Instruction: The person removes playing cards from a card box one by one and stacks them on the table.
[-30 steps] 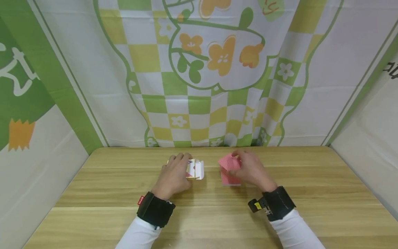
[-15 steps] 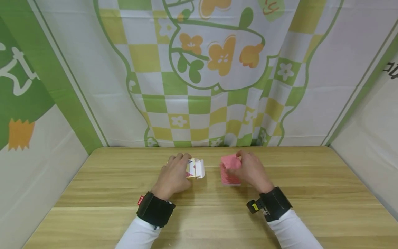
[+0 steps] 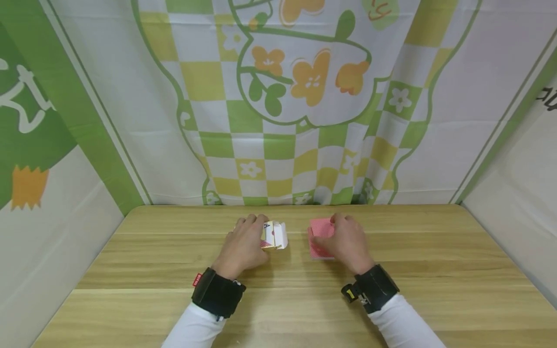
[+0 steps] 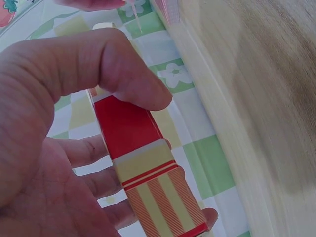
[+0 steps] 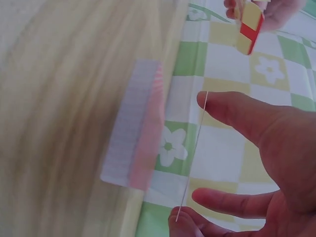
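Observation:
My left hand (image 3: 243, 244) grips a playing-card box (image 3: 267, 235) on its side, thumb curled over one edge and fingers along the far one. The box's white end flap (image 3: 281, 236) stands open toward the right. In the left wrist view its narrow red and striped side (image 4: 143, 163) shows. My right hand (image 3: 350, 241) pinches a single playing card (image 5: 194, 153) between thumb and fingertips; it appears edge-on in the right wrist view. Just apart from that card, a squared deck of red-backed playing cards (image 5: 131, 128) sits on the table.
The wooden table (image 3: 278, 309) reaches back to a checkered flower-print curtain (image 3: 278, 145). Printed cloth walls stand at left and right. A black band with a small camera sits on each wrist.
The pinched card was skewed across the deck a second ago and now lines up with it more closely. My right hand has shifted slightly left. The left hand and box stay nearly still.

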Demonstrator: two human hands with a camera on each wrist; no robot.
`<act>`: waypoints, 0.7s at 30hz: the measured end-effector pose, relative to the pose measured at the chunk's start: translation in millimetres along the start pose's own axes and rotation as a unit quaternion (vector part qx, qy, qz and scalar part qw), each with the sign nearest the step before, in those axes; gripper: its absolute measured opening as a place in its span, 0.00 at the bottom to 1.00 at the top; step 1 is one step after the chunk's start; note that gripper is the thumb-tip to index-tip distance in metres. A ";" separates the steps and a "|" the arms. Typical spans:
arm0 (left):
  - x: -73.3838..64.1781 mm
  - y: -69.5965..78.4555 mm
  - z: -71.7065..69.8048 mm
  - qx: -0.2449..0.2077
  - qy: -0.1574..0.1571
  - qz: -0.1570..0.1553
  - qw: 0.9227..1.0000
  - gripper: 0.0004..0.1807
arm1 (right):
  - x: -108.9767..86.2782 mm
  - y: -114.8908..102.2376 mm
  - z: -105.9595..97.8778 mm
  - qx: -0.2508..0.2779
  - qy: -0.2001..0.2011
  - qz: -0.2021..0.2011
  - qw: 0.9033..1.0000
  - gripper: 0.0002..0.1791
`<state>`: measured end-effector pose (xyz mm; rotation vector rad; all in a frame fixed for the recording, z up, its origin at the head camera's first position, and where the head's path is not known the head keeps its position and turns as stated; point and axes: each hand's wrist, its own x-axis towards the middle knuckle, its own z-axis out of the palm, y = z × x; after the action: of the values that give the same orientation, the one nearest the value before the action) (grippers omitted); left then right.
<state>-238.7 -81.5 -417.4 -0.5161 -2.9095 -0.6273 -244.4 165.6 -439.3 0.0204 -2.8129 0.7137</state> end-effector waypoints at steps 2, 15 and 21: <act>0.0 0.0 -0.1 0.001 -0.001 0.000 1.000 0.41 | -0.5 -0.2 3.0 -0.001 0.002 0.001 1.000 0.35; 0.1 1.0 -0.6 0.001 -0.005 0.000 1.000 0.41 | -2.9 -1.7 13.9 -0.020 0.010 -0.002 1.000 0.34; -0.9 1.8 -0.5 0.000 -0.010 0.000 1.000 0.40 | -3.5 -2.4 16.6 -0.019 0.007 0.001 1.000 0.34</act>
<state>-237.2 -80.4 -416.4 -0.5250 -2.9279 -0.6272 -244.6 155.5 -453.2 0.0064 -2.8125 0.6572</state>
